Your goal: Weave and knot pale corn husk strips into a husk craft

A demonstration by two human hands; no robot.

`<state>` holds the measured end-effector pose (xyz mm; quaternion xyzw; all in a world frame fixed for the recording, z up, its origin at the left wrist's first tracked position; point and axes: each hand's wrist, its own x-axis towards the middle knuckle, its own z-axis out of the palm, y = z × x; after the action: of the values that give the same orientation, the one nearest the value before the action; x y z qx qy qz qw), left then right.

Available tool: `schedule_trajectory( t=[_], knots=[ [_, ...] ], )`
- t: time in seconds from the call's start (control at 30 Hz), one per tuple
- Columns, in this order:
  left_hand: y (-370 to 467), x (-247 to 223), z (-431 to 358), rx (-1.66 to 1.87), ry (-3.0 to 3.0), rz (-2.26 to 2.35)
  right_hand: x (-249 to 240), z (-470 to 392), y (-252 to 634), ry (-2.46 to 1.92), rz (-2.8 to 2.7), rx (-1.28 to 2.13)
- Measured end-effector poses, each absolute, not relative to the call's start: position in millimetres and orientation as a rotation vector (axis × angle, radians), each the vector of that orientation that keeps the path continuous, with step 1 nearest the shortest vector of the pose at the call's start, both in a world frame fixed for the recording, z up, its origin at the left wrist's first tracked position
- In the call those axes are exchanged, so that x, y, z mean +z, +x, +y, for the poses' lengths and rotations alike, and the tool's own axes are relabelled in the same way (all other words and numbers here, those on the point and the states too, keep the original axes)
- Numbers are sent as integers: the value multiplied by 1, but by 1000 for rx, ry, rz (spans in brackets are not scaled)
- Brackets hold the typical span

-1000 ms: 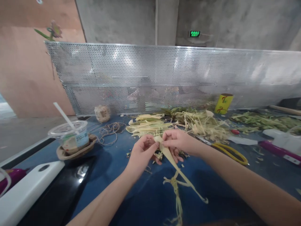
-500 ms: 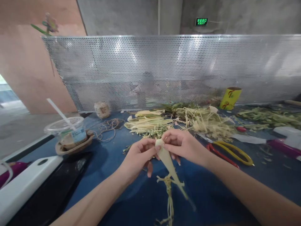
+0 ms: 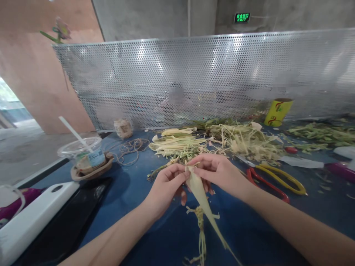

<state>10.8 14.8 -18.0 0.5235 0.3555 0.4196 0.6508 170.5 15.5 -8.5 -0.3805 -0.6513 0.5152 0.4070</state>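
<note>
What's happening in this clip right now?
A person is working a pale husk strip at a blue table. The left hand and right hand both pinch its wide upper end, fingertips close together, while its narrow tail slants down toward the bottom of the picture. A knotted bundle of strands is just below the hands. Beyond them are more flat husks and, to the right, a tangled heap of shredded strands.
</note>
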Motion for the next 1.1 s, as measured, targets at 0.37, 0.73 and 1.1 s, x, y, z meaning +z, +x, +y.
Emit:
schedule_trajectory(
  t=[0.37,0.73,1.1],
  knots=[
    [11,-17,13,1088,1231,728,0,3,170,-1097,-1981,576],
    [5,-20,13,1319,1874,1033,-6,4,162,-813,-1531,1635],
    [15,-16,6,1299,1665,1048,-6,12,170,-1127,-1781,1043]
  ],
)
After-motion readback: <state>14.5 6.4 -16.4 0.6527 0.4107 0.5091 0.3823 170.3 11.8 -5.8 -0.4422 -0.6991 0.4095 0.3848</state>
